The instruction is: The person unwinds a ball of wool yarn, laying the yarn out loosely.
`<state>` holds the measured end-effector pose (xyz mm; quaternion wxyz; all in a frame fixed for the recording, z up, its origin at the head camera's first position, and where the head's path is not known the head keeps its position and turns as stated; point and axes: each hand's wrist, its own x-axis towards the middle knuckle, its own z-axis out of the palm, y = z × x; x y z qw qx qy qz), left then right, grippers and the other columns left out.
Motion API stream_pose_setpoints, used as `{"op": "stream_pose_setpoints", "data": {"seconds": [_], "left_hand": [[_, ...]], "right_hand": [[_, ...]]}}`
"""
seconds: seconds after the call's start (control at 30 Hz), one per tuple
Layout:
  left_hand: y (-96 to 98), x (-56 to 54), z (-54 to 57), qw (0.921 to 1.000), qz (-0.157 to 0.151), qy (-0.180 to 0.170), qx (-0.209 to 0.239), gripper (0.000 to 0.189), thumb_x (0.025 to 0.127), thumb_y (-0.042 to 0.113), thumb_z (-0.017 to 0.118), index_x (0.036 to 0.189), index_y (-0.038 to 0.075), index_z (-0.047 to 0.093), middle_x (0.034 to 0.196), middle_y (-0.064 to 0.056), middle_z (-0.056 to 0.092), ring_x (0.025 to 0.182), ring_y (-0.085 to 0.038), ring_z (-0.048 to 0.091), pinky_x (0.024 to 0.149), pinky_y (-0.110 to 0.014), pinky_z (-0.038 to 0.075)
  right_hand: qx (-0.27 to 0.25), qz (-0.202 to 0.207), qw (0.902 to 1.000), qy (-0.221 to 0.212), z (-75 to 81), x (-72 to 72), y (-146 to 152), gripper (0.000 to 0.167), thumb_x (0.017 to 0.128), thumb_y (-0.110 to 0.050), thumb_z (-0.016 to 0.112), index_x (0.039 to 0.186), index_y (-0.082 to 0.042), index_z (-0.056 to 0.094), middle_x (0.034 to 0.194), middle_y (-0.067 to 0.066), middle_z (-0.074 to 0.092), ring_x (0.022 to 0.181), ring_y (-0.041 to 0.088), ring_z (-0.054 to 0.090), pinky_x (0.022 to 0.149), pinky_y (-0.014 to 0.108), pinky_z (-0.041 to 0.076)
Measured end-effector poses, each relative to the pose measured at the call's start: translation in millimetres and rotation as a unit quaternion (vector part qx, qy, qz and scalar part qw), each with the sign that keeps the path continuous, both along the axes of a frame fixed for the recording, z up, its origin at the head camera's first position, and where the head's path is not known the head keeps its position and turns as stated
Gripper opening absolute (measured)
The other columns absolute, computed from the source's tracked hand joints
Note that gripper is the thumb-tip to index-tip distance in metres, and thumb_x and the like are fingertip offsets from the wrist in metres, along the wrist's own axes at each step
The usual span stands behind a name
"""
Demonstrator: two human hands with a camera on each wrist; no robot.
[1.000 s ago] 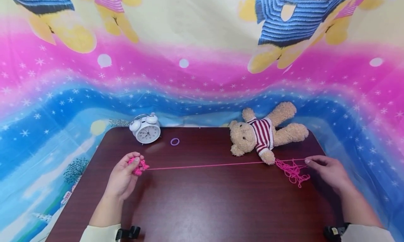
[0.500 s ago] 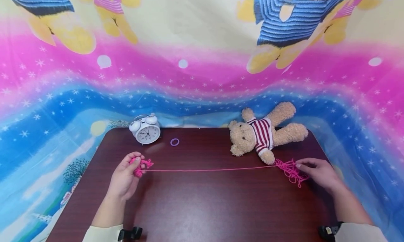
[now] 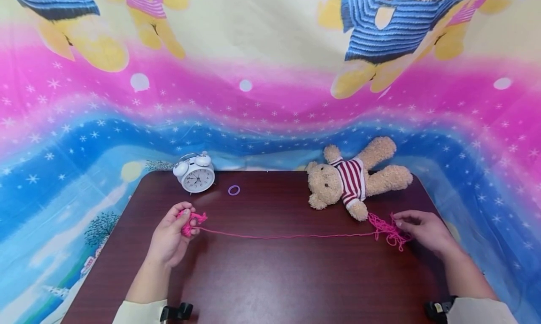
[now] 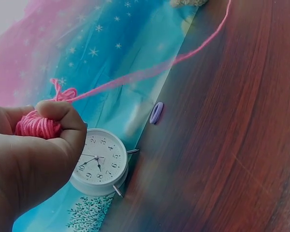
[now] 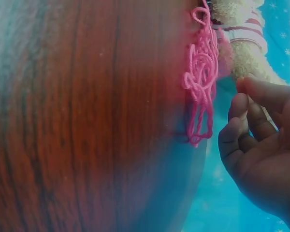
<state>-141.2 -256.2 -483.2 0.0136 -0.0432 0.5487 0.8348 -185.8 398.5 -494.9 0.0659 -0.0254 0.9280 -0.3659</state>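
A wound bundle of pink yarn is held in my left hand, thumb pressed over the windings. Small loops stick out past the fingertips. From it a single strand sags across to a loose tangle of yarn on the table's right side. Right beside that tangle is my right hand, its thumb and forefinger close together at the tangle's edge. In the right wrist view the fingers are loosely bent, and no strand shows between them.
A white alarm clock stands at the back left of the dark brown table, with a purple ring near it. A teddy bear in a striped shirt lies at the back right, one paw touching the yarn tangle. A printed cloth hangs behind.
My right hand has let go of the strand it pinched and moved left to the tangle. The strand, taut before, now sags. My left hand has shifted slightly right with the bundle.
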Motion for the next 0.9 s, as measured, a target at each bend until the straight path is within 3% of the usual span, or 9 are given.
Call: {"op": "stream_pose_setpoints", "data": {"seconds": [0.17,0.33,0.57,0.77,0.9], "left_hand": [[0.9,-0.9,-1.3,1.0,-0.006,0.004,0.003,0.012,0.11,0.022,0.051,0.121,0.017,0.052,0.109,-0.002,0.052,0.08,-0.007,0.054,0.067,-0.018,0.049],[1.8,-1.4,-2.9,0.9999,-0.011,0.003,-0.002,0.013,0.111,0.023,0.05,0.122,0.017,0.049,0.105,0.0,0.052,0.078,-0.005,0.052,0.059,-0.015,0.045],[3.1,-1.5,-1.5,0.9996,-0.017,-0.008,-0.022,0.018,0.111,0.024,0.049,0.127,0.016,0.045,0.104,-0.002,0.053,0.078,-0.006,0.053,0.052,-0.013,0.041],[4.7,-0.5,1.0,0.9993,-0.022,-0.012,-0.028,0.02,0.11,0.027,0.052,0.127,0.017,0.048,0.101,0.0,0.055,0.079,-0.007,0.054,0.054,-0.014,0.043],[5.3,-0.2,2.4,0.999,-0.028,-0.008,-0.034,0.022,0.11,0.032,0.053,0.126,0.018,0.05,0.107,0.001,0.056,0.083,-0.007,0.056,0.059,-0.016,0.048]], "right_hand": [[0.003,-0.002,1.0,0.004,4.0,0.8,-6.3,0.041,0.101,-0.036,0.069,0.131,-0.008,0.07,0.117,0.013,0.072,0.092,0.019,0.065,0.068,0.032,0.055],[0.008,-0.008,0.9999,-0.003,9.5,-0.6,-21.3,0.046,0.1,-0.043,0.068,0.132,-0.009,0.069,0.109,0.012,0.07,0.08,0.023,0.059,0.062,0.033,0.05],[0.008,0.009,0.9997,0.019,15.9,-3.8,-48.1,0.044,0.1,-0.047,0.068,0.129,-0.013,0.072,0.128,0.013,0.068,0.094,0.025,0.058,0.07,0.034,0.047],[-0.013,0.025,0.9994,0.02,21.2,-7.9,-77.2,0.037,0.099,-0.042,0.071,0.124,-0.016,0.074,0.12,0.008,0.072,0.079,0.021,0.055,0.069,0.035,0.046],[-0.024,0.039,0.9986,0.024,22.8,-10.4,-96.5,0.032,0.099,-0.039,0.072,0.122,-0.017,0.076,0.12,0.006,0.072,0.086,0.022,0.061,0.072,0.037,0.052]]}}
